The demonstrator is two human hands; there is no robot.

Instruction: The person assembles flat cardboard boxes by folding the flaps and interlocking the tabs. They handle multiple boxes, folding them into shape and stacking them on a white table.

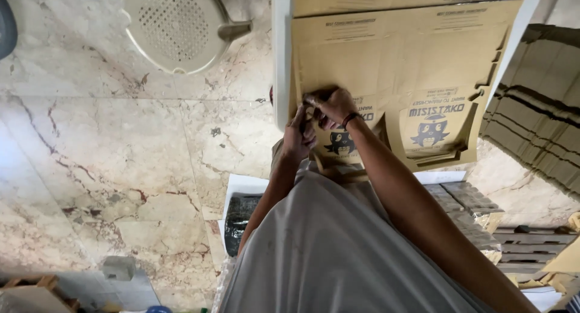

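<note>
Both hands are working at the near left corner of the white tabletop, left hand and right hand pinching fingers shut on the flat brown die-cut cardboard sheet, light, stiff, probably best gripped by its edge.

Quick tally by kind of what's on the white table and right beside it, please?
Flat brown cardboard box blanks under the left hand and right hand: 2
White table: 1
Beige perforated stool: 1
Stack of folded cardboard: 1
Total: 5
</note>
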